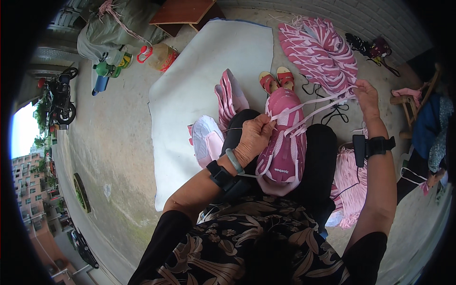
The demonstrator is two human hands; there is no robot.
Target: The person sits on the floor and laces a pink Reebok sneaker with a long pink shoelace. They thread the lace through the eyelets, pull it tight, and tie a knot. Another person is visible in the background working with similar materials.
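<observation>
A pink shoe upper with white trim lies on my lap, over black trousers. My left hand grips its edge and pinches a thin needle-like tool near the lace holes. Two pale pink laces run from the shoe up to my right hand, which holds them pulled taut, out to the right. Both wrists carry black strapped devices; the left also has a green bangle.
A stack of pink uppers lies ahead, more pink pieces and a white-pink shoe on a white sheet. Red sandals, a bundle of pink laces, a wooden stool, bottles and a sack stand around.
</observation>
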